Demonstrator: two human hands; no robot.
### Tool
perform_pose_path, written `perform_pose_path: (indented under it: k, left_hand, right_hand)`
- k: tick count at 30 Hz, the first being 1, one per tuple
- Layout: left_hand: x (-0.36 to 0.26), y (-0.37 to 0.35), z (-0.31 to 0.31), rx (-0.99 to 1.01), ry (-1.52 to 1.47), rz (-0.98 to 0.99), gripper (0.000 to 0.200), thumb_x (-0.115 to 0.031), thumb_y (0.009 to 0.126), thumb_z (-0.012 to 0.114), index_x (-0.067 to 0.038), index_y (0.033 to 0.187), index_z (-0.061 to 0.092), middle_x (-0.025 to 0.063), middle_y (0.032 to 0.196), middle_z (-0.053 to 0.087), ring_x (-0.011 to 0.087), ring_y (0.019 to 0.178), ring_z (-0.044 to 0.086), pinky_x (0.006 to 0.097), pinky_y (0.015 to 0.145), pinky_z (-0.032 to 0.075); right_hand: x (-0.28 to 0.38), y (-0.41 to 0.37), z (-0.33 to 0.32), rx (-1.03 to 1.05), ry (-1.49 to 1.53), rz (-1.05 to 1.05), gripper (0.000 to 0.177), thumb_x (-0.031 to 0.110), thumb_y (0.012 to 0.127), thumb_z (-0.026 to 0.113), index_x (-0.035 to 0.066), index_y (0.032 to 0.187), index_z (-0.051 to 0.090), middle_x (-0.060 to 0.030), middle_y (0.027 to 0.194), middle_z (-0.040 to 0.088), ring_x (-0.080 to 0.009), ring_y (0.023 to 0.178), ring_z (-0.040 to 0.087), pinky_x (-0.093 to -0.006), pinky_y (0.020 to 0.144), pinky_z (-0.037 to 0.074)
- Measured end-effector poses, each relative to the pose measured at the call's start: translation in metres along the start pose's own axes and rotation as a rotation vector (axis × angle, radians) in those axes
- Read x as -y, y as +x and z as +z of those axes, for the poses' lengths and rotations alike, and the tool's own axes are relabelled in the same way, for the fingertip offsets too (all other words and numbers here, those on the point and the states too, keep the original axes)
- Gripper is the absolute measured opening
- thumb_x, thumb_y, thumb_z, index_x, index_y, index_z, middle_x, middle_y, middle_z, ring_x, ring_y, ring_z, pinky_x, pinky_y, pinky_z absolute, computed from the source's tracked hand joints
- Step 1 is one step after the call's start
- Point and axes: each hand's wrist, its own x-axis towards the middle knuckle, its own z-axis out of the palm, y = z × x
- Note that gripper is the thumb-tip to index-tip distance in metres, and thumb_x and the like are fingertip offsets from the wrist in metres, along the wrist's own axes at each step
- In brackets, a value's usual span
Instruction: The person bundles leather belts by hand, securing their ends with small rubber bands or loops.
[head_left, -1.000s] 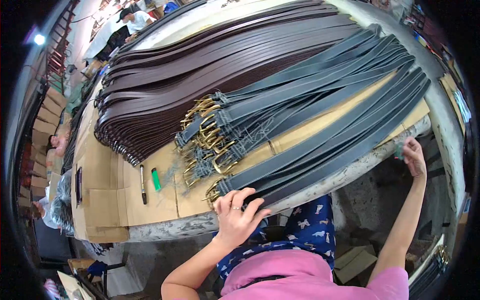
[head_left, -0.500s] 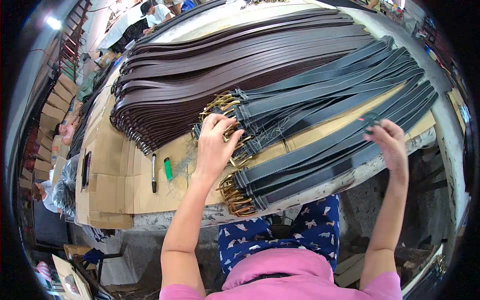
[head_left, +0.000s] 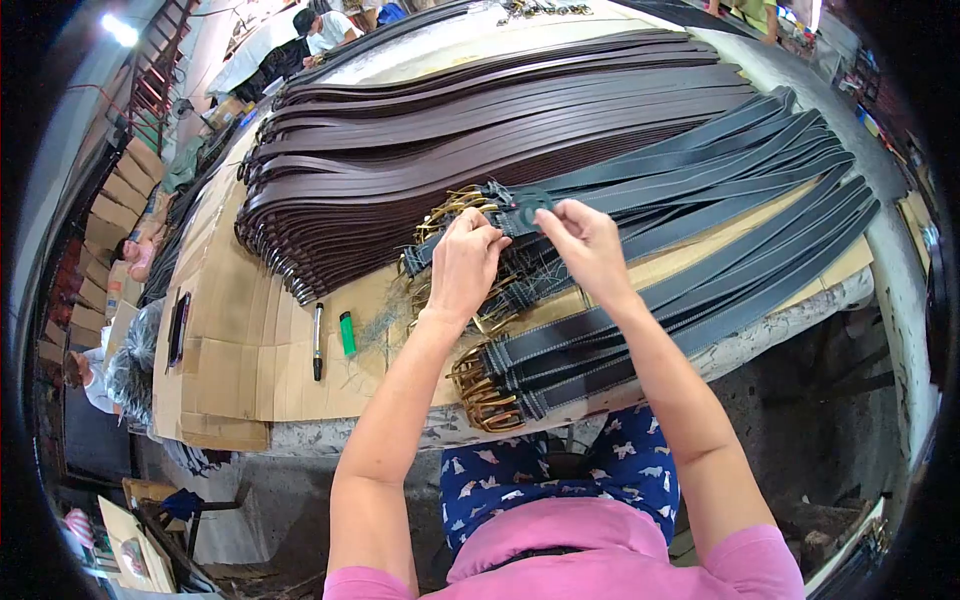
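Blue-grey belts with pale stitching lie in an overlapping pile, their brass-coloured buckles toward the left. My left hand is closed at the buckle end of one belt, fingertips pinched together; the exact grip is partly hidden. My right hand is closed on small dark thread snips, held just over the belt ends, close to my left fingertips. Loose threads stick out around the buckle ends. A second bundle of the same belts lies nearer me, along the table edge.
Behind is a large stack of dark brown belts. A green lighter and a marker pen lie on the cardboard at left, near thread scraps. Other people are at the far side and left.
My right hand has swung left with the snips, from above the belts' right part to the buckle ends beside my left hand. The view has shifted slightly.
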Motion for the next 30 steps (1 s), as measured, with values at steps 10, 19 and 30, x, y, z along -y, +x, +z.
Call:
perform_pose_path:
  k: [10, 19, 30]
  left_hand:
    - [0.013, 0.009, -0.02, 0.22, 0.001, 0.128, 0.011, -0.003, 0.077, 0.069, 0.001, 0.088, 0.068, 0.0126, 0.09, 0.066, 0.0296, 0.082, 0.066, 0.0363, 0.073, 0.053]
    - [0.017, 0.002, -0.015, 0.119, -0.103, 0.078, 0.01, -0.001, 0.075, 0.07, 0.0, 0.084, 0.065, 0.0109, 0.09, 0.067, 0.027, 0.082, 0.067, 0.034, 0.074, 0.053]
    - [0.014, -0.001, -0.015, 0.112, -0.106, 0.058, 0.01, -0.001, 0.076, 0.07, 0.001, 0.085, 0.066, 0.0117, 0.09, 0.067, 0.0276, 0.083, 0.067, 0.0345, 0.074, 0.053]
  right_hand:
    - [-0.013, -0.003, 0.021, -0.11, -0.141, -0.293, 0.013, 0.005, 0.087, 0.064, -0.005, 0.082, 0.058, -0.0137, 0.076, 0.058, -0.025, 0.068, 0.058, -0.0338, 0.064, 0.047]
    - [-0.017, -0.007, 0.021, -0.034, -0.158, -0.397, 0.014, 0.003, 0.084, 0.064, -0.005, 0.079, 0.054, -0.0182, 0.086, 0.06, -0.0339, 0.08, 0.061, -0.0378, 0.072, 0.049]
    - [-0.016, -0.009, 0.022, 0.022, -0.22, -0.403, 0.016, 0.005, 0.083, 0.065, -0.004, 0.076, 0.053, -0.0173, 0.091, 0.058, -0.0353, 0.085, 0.059, -0.0402, 0.075, 0.048]
